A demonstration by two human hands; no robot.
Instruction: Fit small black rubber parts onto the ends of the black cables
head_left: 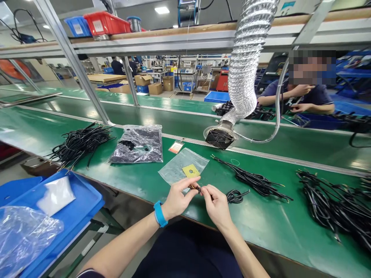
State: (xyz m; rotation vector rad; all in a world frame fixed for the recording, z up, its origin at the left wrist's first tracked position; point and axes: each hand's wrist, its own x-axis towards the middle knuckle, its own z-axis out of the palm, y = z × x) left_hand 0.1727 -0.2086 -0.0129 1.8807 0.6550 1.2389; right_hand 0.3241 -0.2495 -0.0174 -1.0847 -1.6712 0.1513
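My left hand (pixel 179 196), with a blue band on its wrist, is closed on a thin cable end (pixel 194 187) with small coloured wires. My right hand (pixel 215 202) pinches at the same spot, its fingertips meeting a small dark part too tiny to name. A coiled black cable (pixel 236 196) lies just right of my right hand. Beyond my hands a clear plastic bag (pixel 174 166) lies flat, with a yellow square piece (pixel 190 170) that has a hole in its middle. Farther right rests a bundle of black cables (pixel 257 181).
Black cables are heaped at the left (pixel 82 144) and right (pixel 327 204). A bag of black parts (pixel 139 144) lies beside a card (pixel 176 146). An extractor fan (pixel 220 137) hangs from a silver duct (pixel 249 58). Blue trays (pixel 87 189) stand lower left. A person (pixel 301 96) works opposite.
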